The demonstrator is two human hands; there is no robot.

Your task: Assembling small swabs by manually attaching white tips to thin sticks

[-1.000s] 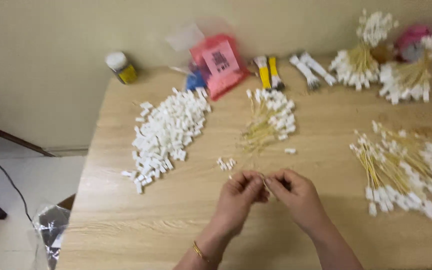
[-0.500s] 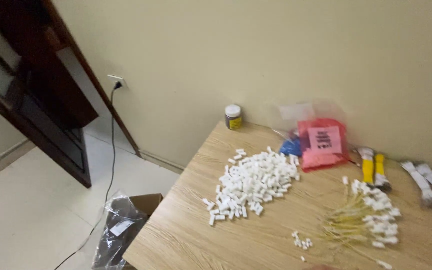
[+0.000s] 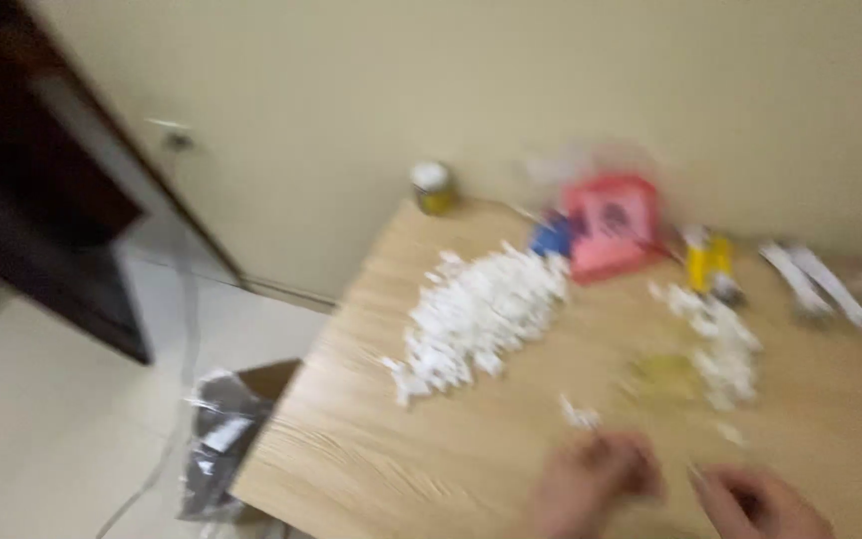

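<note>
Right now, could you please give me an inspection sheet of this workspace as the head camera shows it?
Surface: light wooden table, picture blurred by motion.
Job's things: left hand and right hand close together at the near edge; whether they hold anything cannot be told. A few small white pieces lie just beyond the left hand.
Clutter: large heap of white pieces, smaller heap of stick-like pieces, pink packet, small yellow jar with white lid, yellow tubes.
Grippers: both hands curled, grip unclear.
Cables: thin cable down the wall to the floor.
Surroundings: beige wall, dark door, lined box on the floor.
</note>
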